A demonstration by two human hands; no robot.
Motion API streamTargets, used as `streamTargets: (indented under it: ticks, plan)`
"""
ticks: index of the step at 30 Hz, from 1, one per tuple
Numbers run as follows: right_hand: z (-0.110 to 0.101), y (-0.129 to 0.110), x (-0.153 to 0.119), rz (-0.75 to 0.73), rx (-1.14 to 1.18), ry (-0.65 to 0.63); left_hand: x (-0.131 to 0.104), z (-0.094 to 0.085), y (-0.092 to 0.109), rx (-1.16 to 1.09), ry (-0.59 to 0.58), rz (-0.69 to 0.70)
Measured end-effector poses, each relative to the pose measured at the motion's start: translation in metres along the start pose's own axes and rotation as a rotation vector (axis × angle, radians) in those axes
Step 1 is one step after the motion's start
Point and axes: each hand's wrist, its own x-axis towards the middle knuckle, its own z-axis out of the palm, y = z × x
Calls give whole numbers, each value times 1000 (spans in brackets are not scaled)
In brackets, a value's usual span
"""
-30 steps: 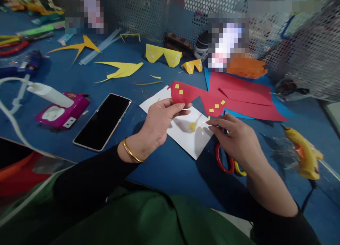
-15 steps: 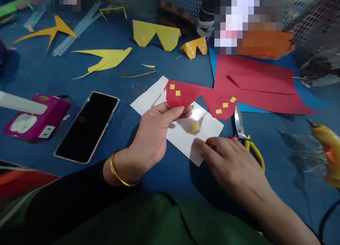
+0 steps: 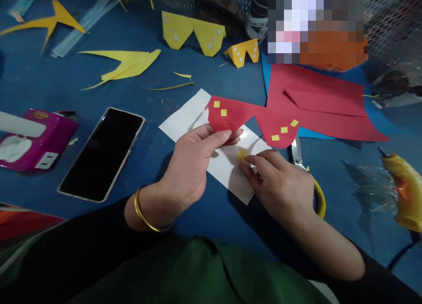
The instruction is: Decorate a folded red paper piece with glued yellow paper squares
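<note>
Between the thumb and fingers of my left hand (image 3: 193, 163) is a red paper mask (image 3: 244, 113), cut like a pair of glasses, with several small yellow squares on both halves. Below it lies a white sheet of paper (image 3: 231, 174), bearing a little heap of yellow paper bits (image 3: 241, 155). My right hand (image 3: 280, 181) reaches onto that sheet, thumb and forefinger closed together at the heap's edge; whether a bit is pinched there is too small to make out. Scissors with yellow handles (image 3: 319, 198) lie partly hidden beneath my right hand.
A phone (image 3: 102, 154) and a purple tissue pack (image 3: 49, 139) lie left. Yellow (image 3: 194, 34) and orange paper glasses (image 3: 243, 52) stand at the back, near yellow paper scraps (image 3: 132, 63). Red paper sheets (image 3: 316, 99) lie right of the mask, and a yellow glue gun (image 3: 404, 190) farther right.
My right hand has moved left and up from the sheet's edge to the yellow bits, its fingertips coming together. My left hand still holds the red mask. The view has shifted slightly.
</note>
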Motion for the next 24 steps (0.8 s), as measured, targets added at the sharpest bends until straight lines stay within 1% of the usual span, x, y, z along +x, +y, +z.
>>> streamTargets:
  ticks: [3,6,9,12,15,17,18,22,24]
  plan:
    - [1,-2,0,-59,-51,58,0,-1,-1,-20,-6,1]
    - [1,-4,-2,-106,-73,69,1,-2,-2,-31,-27,7]
    - [3,-4,-3,-124,-80,79,2,-3,-3,-23,-44,11]
    - [7,-3,-5,-87,-51,92,2,-3,-3,-9,-43,8]
    - [5,-1,-6,16,30,93,2,-3,-2,-2,-26,-2]
    - [-1,0,-5,120,177,79,2,-2,-2,-1,-21,1]
    - [-6,0,-4,185,295,65,2,-3,-2,0,-25,6]
    - [-26,0,1,522,888,-48,2,-3,-1,5,-27,-7]
    - [-30,-1,1,668,1109,-70,2,-2,0,9,-11,-27]
